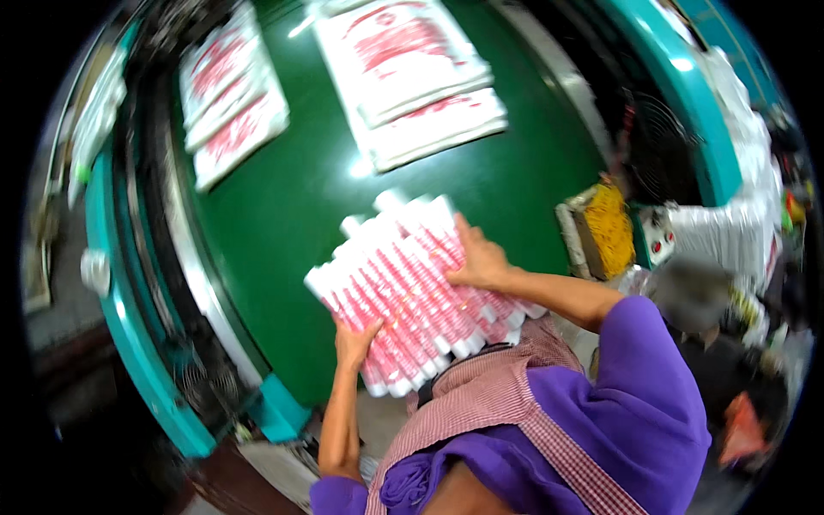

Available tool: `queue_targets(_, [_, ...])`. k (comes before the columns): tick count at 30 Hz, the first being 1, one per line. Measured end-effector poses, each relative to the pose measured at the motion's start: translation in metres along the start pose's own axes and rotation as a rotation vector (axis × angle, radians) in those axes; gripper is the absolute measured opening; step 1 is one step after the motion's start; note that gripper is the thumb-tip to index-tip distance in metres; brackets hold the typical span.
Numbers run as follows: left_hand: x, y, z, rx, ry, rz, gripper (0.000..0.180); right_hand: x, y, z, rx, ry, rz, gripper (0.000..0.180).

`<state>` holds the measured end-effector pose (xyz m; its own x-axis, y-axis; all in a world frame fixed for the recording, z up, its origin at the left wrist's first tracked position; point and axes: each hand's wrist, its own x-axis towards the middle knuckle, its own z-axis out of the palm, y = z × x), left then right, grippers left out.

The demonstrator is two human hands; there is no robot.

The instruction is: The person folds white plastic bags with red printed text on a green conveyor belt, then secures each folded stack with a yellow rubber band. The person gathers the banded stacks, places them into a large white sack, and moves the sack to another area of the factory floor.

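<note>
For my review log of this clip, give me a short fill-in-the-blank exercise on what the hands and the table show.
1. Both hands hold one fanned stack of white bags printed in ____.
2. The table top under the stack is dark ____.
3. The right hand lies on the stack's upper edge; the left hand grips its ____ edge.
4. The person's sleeve is ____.

Missing words: red; green; lower; purple
</note>
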<state>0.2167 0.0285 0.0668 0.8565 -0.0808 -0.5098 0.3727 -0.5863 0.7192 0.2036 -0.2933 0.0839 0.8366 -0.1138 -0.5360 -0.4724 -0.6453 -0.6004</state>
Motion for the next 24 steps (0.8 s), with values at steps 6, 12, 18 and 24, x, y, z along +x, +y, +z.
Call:
queue_targets(6, [0.009,0.017,0.011,-0.41,-0.037,0.135,0.08,0.01,0.014,-0.006,0.323,0.09,-0.004,0.104])
queue_targets(12, [-0.006,0.059,0.014,-0.558,-0.155,0.16,0.075,-0.041,0.018,-0.023,0.56,0.242,-0.033,0.09])
queue_targets(18, [-0.03,0.112,0.007,-0.409,-0.19,0.419,0.08,-0.116,0.009,-0.069,0.58,0.462,-0.079,0.092])
queue_targets(24, [-0.088,0.201,0.017,-0.318,-0.226,0.699,0.092,-0.222,0.024,-0.13,0.646,0.792,-0.278,0.092])
